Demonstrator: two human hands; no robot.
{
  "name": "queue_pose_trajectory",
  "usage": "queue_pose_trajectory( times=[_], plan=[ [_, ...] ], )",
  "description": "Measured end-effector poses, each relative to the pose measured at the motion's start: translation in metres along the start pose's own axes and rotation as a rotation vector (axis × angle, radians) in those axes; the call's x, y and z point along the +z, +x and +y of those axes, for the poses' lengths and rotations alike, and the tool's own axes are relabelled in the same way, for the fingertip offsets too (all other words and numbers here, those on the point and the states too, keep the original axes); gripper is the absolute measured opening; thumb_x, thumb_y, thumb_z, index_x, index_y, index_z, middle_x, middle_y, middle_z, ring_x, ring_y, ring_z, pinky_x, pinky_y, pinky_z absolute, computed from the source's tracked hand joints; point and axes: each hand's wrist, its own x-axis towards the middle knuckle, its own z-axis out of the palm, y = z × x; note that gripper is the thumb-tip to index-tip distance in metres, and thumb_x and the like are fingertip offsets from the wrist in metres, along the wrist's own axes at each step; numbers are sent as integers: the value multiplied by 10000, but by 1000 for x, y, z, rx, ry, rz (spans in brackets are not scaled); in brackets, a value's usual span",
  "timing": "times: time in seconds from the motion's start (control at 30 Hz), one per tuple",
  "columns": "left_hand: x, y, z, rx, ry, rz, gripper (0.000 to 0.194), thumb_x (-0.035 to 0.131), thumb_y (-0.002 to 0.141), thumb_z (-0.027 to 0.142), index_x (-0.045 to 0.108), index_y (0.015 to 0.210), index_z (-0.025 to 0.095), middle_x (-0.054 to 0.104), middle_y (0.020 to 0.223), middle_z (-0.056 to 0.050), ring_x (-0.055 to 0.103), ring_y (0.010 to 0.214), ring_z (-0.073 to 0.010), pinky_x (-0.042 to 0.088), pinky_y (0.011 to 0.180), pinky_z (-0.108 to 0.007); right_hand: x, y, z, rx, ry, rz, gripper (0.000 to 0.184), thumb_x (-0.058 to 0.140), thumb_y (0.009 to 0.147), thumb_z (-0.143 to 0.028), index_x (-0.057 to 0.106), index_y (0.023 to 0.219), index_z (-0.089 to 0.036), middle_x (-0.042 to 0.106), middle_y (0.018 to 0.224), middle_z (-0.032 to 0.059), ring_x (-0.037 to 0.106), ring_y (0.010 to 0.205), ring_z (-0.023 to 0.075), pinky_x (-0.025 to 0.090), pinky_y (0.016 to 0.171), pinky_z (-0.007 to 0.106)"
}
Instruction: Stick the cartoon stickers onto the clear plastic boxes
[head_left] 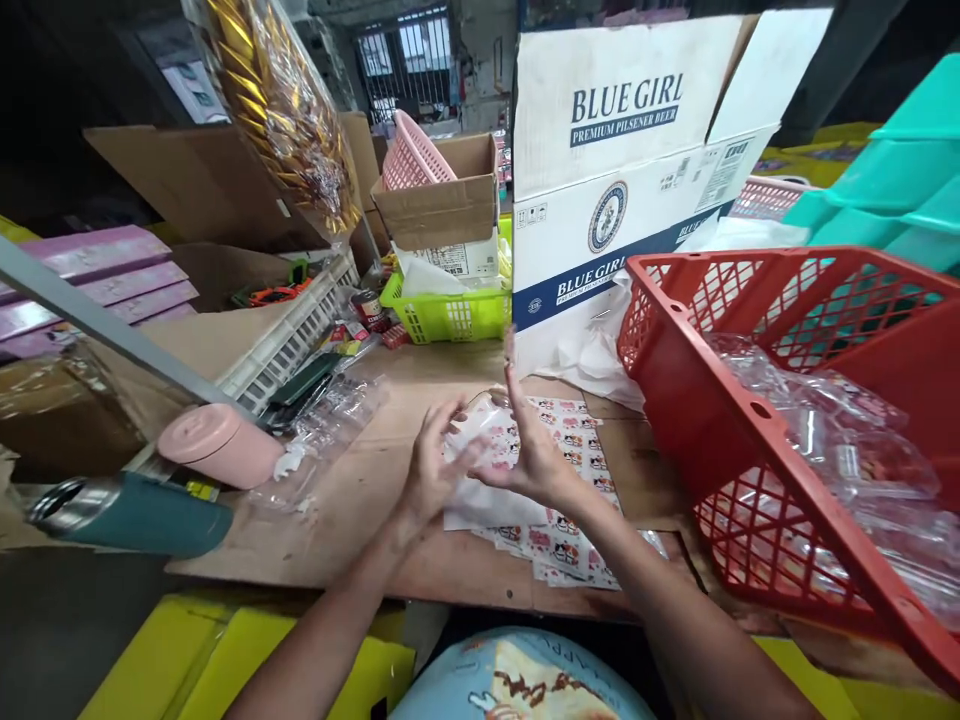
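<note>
Beneath the right hand (pixel 534 455), patterned sheets (pixel 564 540).

Sheets (pixel 566 550) on counter (pixel 322 545), centre. Crate (pixel 750 385) to their right, packs (pixel 870 465) inside. Carton (pixel 622 165) behind sheets; basket (pixel 454 318) left of carton. Canister (pixel 225 448), flask (pixel 169 515) at left.

You're showing two hands: one left hand (pixel 433 458), one right hand (pixel 534 455). Several printed sheets (pixel 581 460) are overlapping, exact count unclear. You're facing one red basket (pixel 720 357), one lime basket (pixel 454 318), at least one pink basket (pixel 416 155), one BLUE GIRL carton (pixel 559 175), one teal bottle (pixel 176 518), one pink canister (pixel 225 447). Clear plastic packages (pixel 874 450) are piling up, uncountable.
</note>
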Motion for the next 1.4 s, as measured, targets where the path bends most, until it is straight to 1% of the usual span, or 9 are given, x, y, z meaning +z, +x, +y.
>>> queue_pose_trajectory(
  times=[0.1, 0.2, 0.27, 0.33, 0.4, 0.47, 0.57, 0.8, 1.4],
  plan=[
    [4, -7, 13, -489, -650, -138, 592, 534, 859, 644, 664, 1099, 119, 694, 997, -129, 659, 964, -235, 527, 874, -358, -9, 1, 2, 96, 378, -64, 1286, 803, 723, -428, -172, 1543, -257, 364, 1507, 185, 403, 1377, 291, 303, 1147, 503],
    [9, -9, 16, -763, -1059, -254, 377, 622, 882, 474, 685, 853, 103, 661, 674, -46, 670, 720, -151, 552, 703, -257, -19, -6, 9, 140, 639, -210, 1336, 846, 667, -440, -145, 1547, -270, 456, 1421, 163, 437, 1341, 279, 280, 1152, 500],
    [14, -11, 18, -743, -1150, -138, 167, 673, 873, 282, 682, 819, 125, 663, 647, -8, 677, 683, -110, 546, 662, -197, -28, -16, 9, 196, 641, -164, 1289, 878, 634, -418, -10, 1561, -307, 467, 1390, 131, 415, 1345, 274, 272, 1153, 484],
    [20, -14, 22, -651, -1099, -60, 78, 687, 853, 191, 699, 908, 138, 735, 791, -30, 719, 803, -135, 568, 746, -221, -39, -29, 1, 261, 640, -18, 1082, 826, 713, -431, 138, 1544, -339, 508, 1294, 99, 467, 1265, 253, 333, 1107, 471],
    [25, -17, 26, -527, -1000, -66, 203, 705, 834, 175, 699, 1033, 138, 759, 973, -79, 721, 956, -195, 564, 875, -304, -48, -45, -13, 314, 752, 45, 828, 691, 836, -490, 235, 1511, -342, 558, 1115, 72, 567, 1032, 223, 446, 980, 466],
    [30, -22, 29, -438, -931, -81, 291, 728, 807, 159, 693, 1096, 145, 752, 1050, -95, 708, 1020, -227, 540, 944, -359, -53, -60, -29, 375, 928, -19, 716, 599, 887, -540, 278, 1489, -323, 562, 950, 45, 570, 802, 190, 521, 811, 443],
    [39, -28, 28, -401, -901, -51, 311, 756, 763, 116, 712, 1066, 172, 764, 1023, -60, 716, 989, -213, 540, 943, -364, -48, -75, -44, 467, 1091, -109, 731, 636, 860, -554, 315, 1465, -297, 547, 870, 26, 522, 667, 148, 534, 673, 384],
    [56, -37, 29, -372, -849, -67, 180, 758, 760, 100, 731, 925, 167, 772, 978, -45, 717, 930, -169, 547, 931, -338, -31, -82, -45, 531, 1220, -148, 672, 637, 875, -525, 338, 1439, -314, 536, 855, 7, 481, 577, 98, 557, 597, 360],
    [56, -39, 24, -306, -812, -106, 213, 709, 805, 97, 744, 993, 193, 761, 1033, -39, 703, 979, -169, 526, 980, -337, -19, -83, -37, 578, 1272, -117, 640, 614, 899, -494, 328, 1441, -310, 506, 797, -20, 435, 538, 81, 568, 528, 335]
  ],
)
